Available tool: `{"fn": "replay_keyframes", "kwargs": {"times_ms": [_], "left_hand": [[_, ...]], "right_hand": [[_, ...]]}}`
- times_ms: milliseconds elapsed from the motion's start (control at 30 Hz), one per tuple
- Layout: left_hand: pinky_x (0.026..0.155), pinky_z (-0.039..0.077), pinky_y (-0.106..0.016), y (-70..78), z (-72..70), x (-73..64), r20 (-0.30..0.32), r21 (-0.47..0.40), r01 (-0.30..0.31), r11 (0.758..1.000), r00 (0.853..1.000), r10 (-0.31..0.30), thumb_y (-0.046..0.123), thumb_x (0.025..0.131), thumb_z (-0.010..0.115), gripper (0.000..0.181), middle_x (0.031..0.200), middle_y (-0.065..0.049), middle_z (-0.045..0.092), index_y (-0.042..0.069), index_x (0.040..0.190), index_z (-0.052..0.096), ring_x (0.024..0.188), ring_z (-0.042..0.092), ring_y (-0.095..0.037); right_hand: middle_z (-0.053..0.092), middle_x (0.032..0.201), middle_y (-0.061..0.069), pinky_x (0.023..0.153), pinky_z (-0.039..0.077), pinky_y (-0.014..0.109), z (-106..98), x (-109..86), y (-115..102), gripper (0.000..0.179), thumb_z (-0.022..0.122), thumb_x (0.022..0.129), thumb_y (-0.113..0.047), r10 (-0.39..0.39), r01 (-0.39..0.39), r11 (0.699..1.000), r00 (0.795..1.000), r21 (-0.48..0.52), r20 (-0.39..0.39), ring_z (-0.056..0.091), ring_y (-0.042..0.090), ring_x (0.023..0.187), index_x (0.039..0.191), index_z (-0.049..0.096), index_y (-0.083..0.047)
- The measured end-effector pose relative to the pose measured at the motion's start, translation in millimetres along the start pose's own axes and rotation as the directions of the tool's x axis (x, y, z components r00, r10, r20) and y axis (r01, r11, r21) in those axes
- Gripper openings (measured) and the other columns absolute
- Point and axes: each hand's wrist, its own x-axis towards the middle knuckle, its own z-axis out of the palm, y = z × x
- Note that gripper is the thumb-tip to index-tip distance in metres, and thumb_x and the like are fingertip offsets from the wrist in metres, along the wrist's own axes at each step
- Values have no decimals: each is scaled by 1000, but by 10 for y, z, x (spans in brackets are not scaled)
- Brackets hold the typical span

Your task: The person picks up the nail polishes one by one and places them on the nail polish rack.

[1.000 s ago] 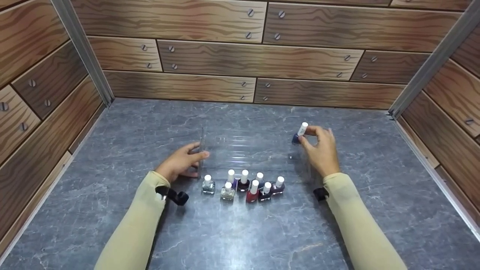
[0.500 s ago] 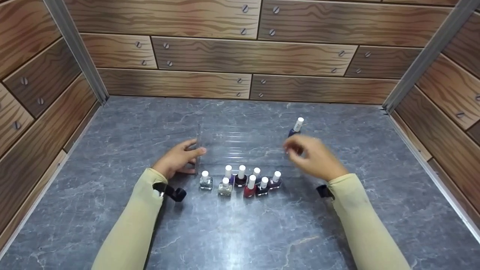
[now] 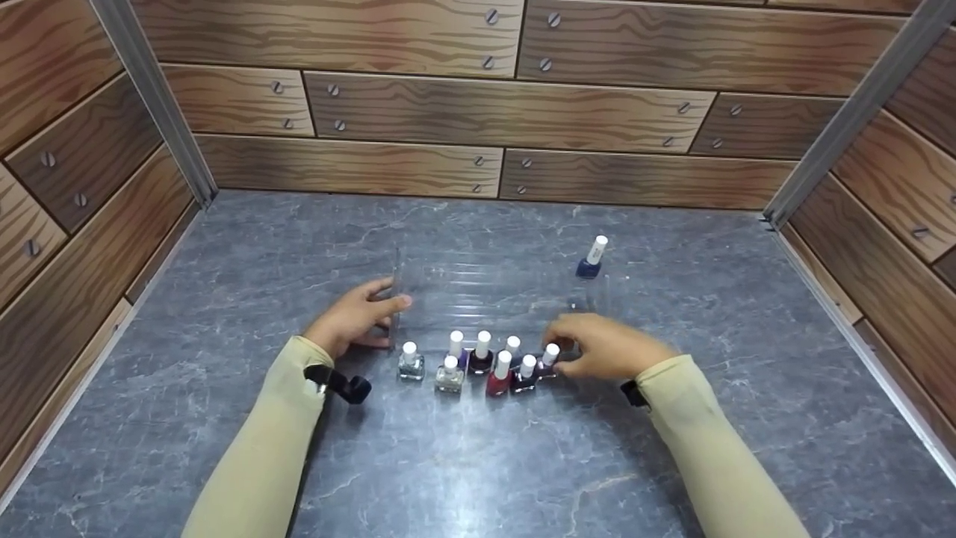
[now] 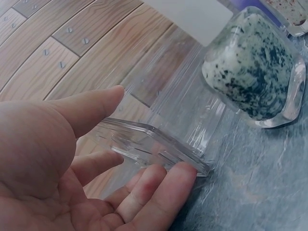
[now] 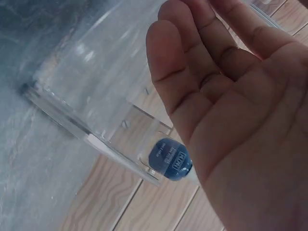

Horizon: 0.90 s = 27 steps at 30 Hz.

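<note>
A clear plastic rack [image 3: 467, 288] with ridged steps stands mid-table. My left hand [image 3: 355, 314] holds its left side wall, thumb inside and fingers outside; the left wrist view shows the clear wall [image 4: 154, 134] between them. At the front right, the thumb and fingertips of my right hand [image 3: 605, 345] are right at the white cap of a dark purple nail polish bottle [image 3: 551, 351], fingers slightly bent. That bottle is hidden in the right wrist view. A blue nail polish bottle [image 3: 590, 267] stands upright at the rack's back right, visible through clear plastic in the right wrist view.
Several more white-capped bottles stand in front of the rack, among them a red bottle [image 3: 499, 381], a pale glitter bottle [image 3: 449, 379] and a speckled bottle [image 3: 411, 366] near my left hand. Wood-patterned walls [image 3: 418, 108] enclose the grey marbled table [image 3: 478, 471].
My right hand has let go of the blue bottle at the back right and come forward and left to the dark purple bottle. My left hand stays at the rack's wall.
</note>
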Motion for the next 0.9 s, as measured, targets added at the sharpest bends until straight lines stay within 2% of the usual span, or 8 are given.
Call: {"fn": "replay_keyframes", "kwargs": {"times_ms": [200, 433, 667, 900], "left_hand": [[87, 64, -40, 7, 1, -2, -3, 6, 14, 1000, 1000, -14, 37, 98, 72, 82, 144, -20, 51, 15, 164, 27, 116, 57, -30], [86, 64, -39, 25, 25, -16, -26, 2, 45, 999, 999, -45, 36, 98, 73, 69, 135, -19, 52, 9, 153, 39, 116, 55, -29], [84, 65, -38, 37, 31, -17, -27, -1, 57, 998, 998, -57, 37, 99, 72, 63, 129, -20, 53, 6, 146, 44, 113, 57, -29], [83, 65, -39, 55, 36, -30, -20, 0, 62, 998, 998, -62, 35, 98, 73, 60, 126, -19, 53, 6, 144, 46, 110, 57, -28]], "right_hand": [[72, 108, 3, 85, 62, 35, 4, 8, -14, 21, 75, 91, -10, 0, 1, 999, 1000, 52, -11, 68, 16, 92, 112, 72, -7], [72, 95, -1, 80, 61, 30, 23, 34, -3, 10, 76, 90, -6, -22, 23, 999, 1000, 46, -18, 66, 12, 85, 100, 73, -10], [69, 89, -5, 76, 60, 28, 10, 42, 2, 9, 79, 89, -9, 68, -68, 995, 998, 70, -4, 62, 10, 81, 93, 72, -14], [69, 87, -4, 74, 59, 28, 29, 35, 1, 9, 80, 89, -11, 91, -90, 991, 996, 100, -2, 62, 10, 79, 92, 71, -12]]}}
